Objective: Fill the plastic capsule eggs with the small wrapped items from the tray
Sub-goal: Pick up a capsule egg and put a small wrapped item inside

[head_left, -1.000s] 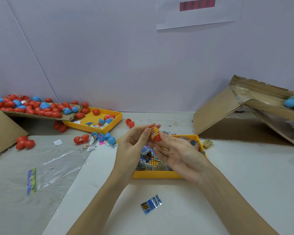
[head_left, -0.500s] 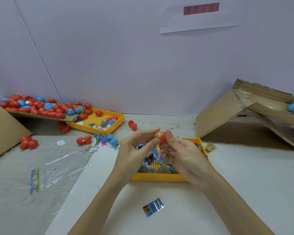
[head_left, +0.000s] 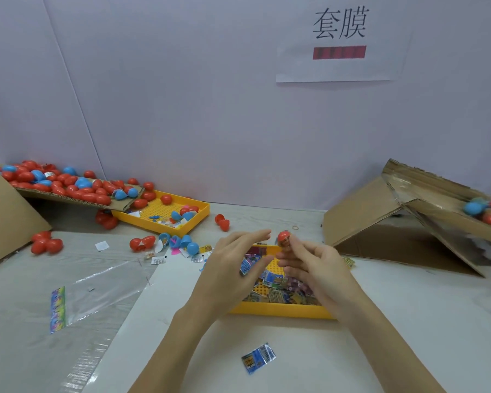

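Mid-frame I see the yellow tray holding wrapped packets. My right hand pinches a red egg above it; left hand spread, empty. Stray packet low on the bench.

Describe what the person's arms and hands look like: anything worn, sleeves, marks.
Both forearms are bare to the bottom edge of the picture, with no sleeves showing. The left hand and right hand wear no gloves, and no rings, watch or bands are visible. No markings show.

The hands hide part of the yellow tray; the right cardboard box is cut off.
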Available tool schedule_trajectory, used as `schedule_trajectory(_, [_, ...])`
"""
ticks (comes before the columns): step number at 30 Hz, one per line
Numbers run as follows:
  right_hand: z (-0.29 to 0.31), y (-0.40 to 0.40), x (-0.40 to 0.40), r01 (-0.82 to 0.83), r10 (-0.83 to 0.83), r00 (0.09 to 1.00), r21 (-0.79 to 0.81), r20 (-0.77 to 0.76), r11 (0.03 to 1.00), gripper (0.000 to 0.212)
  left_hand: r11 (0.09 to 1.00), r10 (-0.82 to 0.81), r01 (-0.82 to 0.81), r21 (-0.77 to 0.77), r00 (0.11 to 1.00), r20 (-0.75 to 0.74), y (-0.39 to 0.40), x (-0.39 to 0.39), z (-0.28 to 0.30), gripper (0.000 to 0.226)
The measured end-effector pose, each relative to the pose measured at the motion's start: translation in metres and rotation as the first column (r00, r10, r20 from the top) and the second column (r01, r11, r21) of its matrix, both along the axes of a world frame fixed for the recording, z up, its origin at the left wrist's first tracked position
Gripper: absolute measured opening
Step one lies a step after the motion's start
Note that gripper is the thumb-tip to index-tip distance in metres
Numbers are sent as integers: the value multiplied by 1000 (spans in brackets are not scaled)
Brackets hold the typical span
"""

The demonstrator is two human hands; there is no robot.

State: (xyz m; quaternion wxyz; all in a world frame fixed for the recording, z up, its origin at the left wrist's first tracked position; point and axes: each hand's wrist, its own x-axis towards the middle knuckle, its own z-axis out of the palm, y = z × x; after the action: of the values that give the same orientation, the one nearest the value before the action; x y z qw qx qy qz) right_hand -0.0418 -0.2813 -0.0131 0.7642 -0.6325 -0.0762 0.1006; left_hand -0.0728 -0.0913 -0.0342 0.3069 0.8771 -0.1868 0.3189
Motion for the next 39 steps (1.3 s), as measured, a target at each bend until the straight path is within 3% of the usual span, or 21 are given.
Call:
schedule_trajectory(2, [18, -16, 16, 25, 12, 991, 265, -136, 964, 42, 990, 55, -66, 124, 994, 90, 1, 1, 0, 42])
schedule_trajectory(5, [57, -52, 46, 115, -29, 987, 575, -156, 810, 59, 975, 74, -94, 203, 992, 102, 3, 1, 2, 40])
schedule_trajectory(7, [79, -72, 66, 194, -112, 980, 669, -164, 717, 59, 979, 67, -75, 189, 996, 53, 2, 0, 2, 38])
schedule_trajectory(10, [83, -81, 78, 262, -176, 965, 708, -194, 655, 72, 985, 67, -66, 157, 998, -3, 2, -1, 2, 39])
schedule_trajectory(13, [57, -68, 68, 264, -211, 964, 563, -159, 783, 65, 985, 93, -91, 148, 996, -10, 3, 0, 2, 36])
schedule_trajectory(15, [31, -53, 57, 189, -170, 982, 354, -82, 916, 52, 985, 115, -113, 127, 993, -5, 4, 1, 2, 33])
schedule_trajectory(17, [7, -38, 47, 98, -97, 995, 152, -20, 983, 45, 992, 120, -118, 45, 991, -52, 4, 3, 1, 29])
schedule_trajectory(22, [-18, -13, 33, 39, 25, 976, -289, 214, 957, 37, 926, 104, -183, -331, 965, -241, 9, 10, -3, 20])
schedule_trajectory(28, [-22, -12, 33, 36, 105, 944, -414, 313, 910, 38, 754, 268, -400, -521, 911, -312, 38, 37, -3, 17])
schedule_trajectory(31, [-23, -10, 31, 63, 150, 918, -508, 367, 859, 38, 726, 420, -534, -433, 843, -336, 72, 72, 4, 16])
schedule_trajectory(34, [-24, -9, 29, 94, 186, 895, -579, 405, 810, 37, 749, 584, -650, -125, 738, -338, 118, 113, 12, 21])
schedule_trajectory(37, [-24, -7, 29, 129, 196, 879, -613, 435, 780, 37, 761, 634, -628, 162, 667, -392, 159, 146, 14, 31])
schedule_trajectory(39, [-24, -6, 31, 140, 185, 875, -599, 448, 788, 36, 788, 611, -566, 244, 667, -426, 175, 162, 12, 34])
